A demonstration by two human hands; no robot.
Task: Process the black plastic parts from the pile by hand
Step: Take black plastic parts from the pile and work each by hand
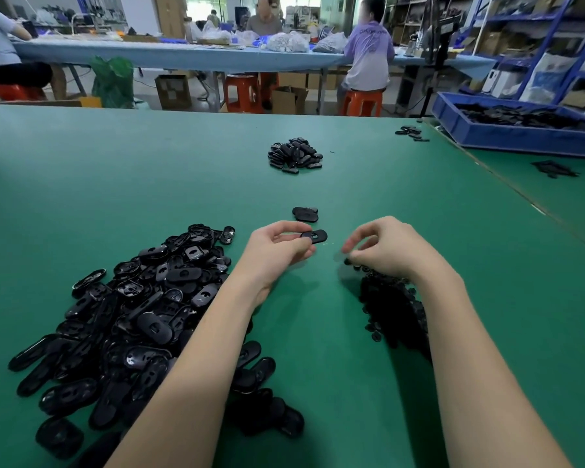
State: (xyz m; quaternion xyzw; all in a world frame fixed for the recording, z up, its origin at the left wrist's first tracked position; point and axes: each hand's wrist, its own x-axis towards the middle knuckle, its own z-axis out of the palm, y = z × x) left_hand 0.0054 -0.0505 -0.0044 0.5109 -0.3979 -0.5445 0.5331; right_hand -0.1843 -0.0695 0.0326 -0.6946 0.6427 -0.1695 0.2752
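Observation:
A big pile of black oval plastic parts [142, 319] covers the green table at my lower left. My left hand [277, 251] pinches one oval part [314, 235] between thumb and fingers, just above the table. My right hand [385, 248] hovers over a second heap of small black pieces [392, 305], fingers curled and blurred; something small and dark sits at its fingertips, though I cannot tell if it is held. A couple of oval parts [305, 213] lie just beyond my hands. A smaller heap of parts [295, 155] sits farther back.
A blue tray [520, 136] full of black parts stands at the right back, with loose parts [411, 132] near it and scraps [554, 168] on the adjoining table. People sit on orange stools at a blue table beyond.

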